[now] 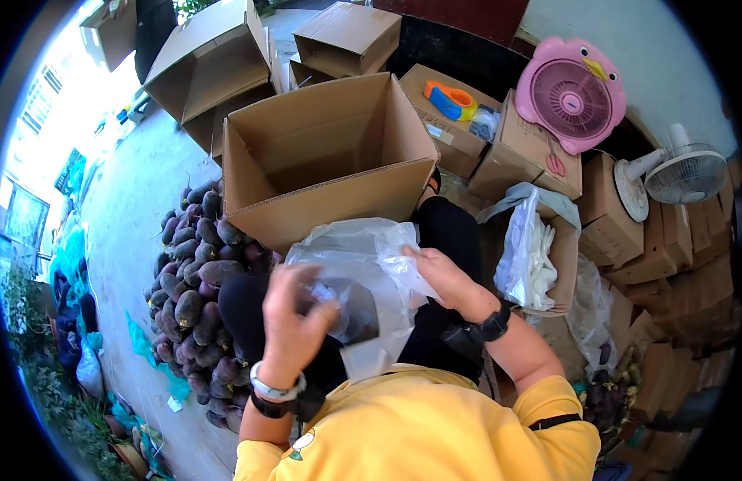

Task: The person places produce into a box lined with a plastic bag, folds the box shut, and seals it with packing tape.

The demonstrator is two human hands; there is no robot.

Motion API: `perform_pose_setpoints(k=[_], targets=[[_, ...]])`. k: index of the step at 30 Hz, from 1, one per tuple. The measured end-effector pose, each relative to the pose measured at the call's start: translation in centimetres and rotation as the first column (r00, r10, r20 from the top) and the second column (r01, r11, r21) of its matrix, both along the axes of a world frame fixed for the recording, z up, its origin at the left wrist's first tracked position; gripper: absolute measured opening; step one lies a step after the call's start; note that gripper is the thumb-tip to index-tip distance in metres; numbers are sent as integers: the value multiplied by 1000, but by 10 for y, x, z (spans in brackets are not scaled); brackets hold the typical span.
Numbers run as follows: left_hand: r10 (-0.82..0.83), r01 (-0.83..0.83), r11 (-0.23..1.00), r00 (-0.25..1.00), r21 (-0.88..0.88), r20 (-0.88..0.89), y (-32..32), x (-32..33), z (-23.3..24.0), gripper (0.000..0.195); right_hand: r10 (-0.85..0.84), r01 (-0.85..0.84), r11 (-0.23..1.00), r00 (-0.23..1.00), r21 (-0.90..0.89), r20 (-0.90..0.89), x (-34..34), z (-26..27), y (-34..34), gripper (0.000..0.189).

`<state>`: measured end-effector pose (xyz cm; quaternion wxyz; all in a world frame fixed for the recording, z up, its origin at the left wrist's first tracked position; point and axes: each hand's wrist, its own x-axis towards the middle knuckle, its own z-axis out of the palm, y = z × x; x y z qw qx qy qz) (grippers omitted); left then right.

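A clear plastic bag (371, 288) lies loosely spread over my lap, its film crumpled and partly see-through. My right hand (446, 279) pinches the bag's right side between thumb and fingers. Blurred by motion, my left hand (295, 321) is at the bag's left side with thumb and fingers apart; I see nothing held in it. Just beyond the bag stands an open cardboard box (322, 198), tilted towards me; the inside that shows holds nothing. Left of my knee is a large heap of dark purple root vegetables (199, 288) on the concrete floor.
To the right, a small carton (566, 264) holds white plastic bags (536, 258). Behind it are a tape dispenser (452, 101), red-handled scissors (554, 162), a pink fan (572, 99) and a white fan (683, 171) on cartons. More open boxes (208, 72) stand ahead. Flattened cardboard (695, 300) fills the far right.
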<state>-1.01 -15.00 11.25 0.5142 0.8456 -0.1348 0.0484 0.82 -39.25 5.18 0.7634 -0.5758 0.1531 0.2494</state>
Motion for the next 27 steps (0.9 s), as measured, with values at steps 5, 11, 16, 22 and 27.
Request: perform_pose_setpoints(k=[5, 11, 16, 22, 27], targets=[[-113, 111, 993, 993, 40, 43, -55, -10, -7, 71, 23, -23, 1000, 999, -11, 26, 3, -13, 27, 42], [6, -57, 985, 954, -161, -299, -9, 12, -39, 21, 79, -42, 960, 989, -277, 124, 11, -7, -1, 43], [-69, 51, 997, 944, -65, -322, 9, 17, -32, 30, 71, -37, 966, 990, -257, 125, 27, 11, -1, 37], [-84, 74, 988, 994, 137, 71, -7, 9, 0, 44, 105, -89, 980, 991, -179, 81, 36, 20, 13, 36], [103, -114, 979, 992, 169, 75, -3, 6, -34, 30, 168, -160, 981, 983, -113, 72, 41, 16, 13, 36]])
